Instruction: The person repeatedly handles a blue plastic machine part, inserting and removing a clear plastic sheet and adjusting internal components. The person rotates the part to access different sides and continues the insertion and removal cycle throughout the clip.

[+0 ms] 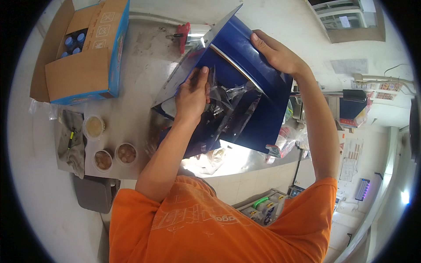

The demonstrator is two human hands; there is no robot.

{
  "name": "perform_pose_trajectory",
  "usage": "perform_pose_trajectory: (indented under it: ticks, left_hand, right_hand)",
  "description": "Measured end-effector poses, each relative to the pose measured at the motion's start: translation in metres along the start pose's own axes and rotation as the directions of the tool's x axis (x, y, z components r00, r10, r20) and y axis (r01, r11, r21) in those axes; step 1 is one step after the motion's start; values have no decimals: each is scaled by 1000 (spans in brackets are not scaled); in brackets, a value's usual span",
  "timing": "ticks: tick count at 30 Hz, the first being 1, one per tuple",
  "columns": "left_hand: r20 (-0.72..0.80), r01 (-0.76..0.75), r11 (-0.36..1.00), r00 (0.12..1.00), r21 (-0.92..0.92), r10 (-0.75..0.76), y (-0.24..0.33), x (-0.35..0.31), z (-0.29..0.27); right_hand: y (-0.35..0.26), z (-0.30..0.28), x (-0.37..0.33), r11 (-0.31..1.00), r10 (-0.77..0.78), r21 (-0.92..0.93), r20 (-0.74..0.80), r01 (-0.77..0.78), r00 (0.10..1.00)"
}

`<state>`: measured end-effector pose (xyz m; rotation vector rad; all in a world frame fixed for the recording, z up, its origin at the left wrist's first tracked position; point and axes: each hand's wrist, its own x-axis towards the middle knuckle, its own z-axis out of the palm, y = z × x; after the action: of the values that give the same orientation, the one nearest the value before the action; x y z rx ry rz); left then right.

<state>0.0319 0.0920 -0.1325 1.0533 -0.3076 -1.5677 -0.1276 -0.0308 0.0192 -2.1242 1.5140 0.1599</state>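
Observation:
A large blue binder [258, 111] stands tilted and open in front of me, above the metal table. Clear plastic sleeves [230, 98] hang crumpled inside it, and a pale strip runs along its inner fold. My left hand [191, 96] is closed, thumb up, at the binder's left part beside the sleeves; some of its fingers are hidden. At the upper right, my right hand [276, 55] grips the blue cover, thumb on the near face and the other fingers mostly out of sight.
At the left stands an open cardboard box [79, 72] with blue-capped bottles. Near it lie a grey cloth [71, 142] and round tubs [94, 127] on the metal table [131, 65]. Behind the binder is a red-handled metal thing [184, 37]. Plastic bags [287, 140] lie to the right.

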Motion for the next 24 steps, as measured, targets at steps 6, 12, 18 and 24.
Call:
perform_pose_trajectory:
  ticks: [6,12,18,24]
  left_hand:
    - [-44,4,999,999,50,-2,-1,5,2]
    - [-7,18,995,1000,97,-18,20,-4,8]
    - [-75,15,999,997,39,-12,13,0,10]
    - [-129,38,999,991,5,-38,10,-18,-1]
  right_hand:
    - [-3,-8,2,1000,-11,-23,75,12,997]
    - [-20,-8,-15,981,-58,-188,-100,39,993]
    - [5,13,1,992,-80,-102,-28,77,996]
    - [-7,22,-4,993,-29,-109,90,39,995]
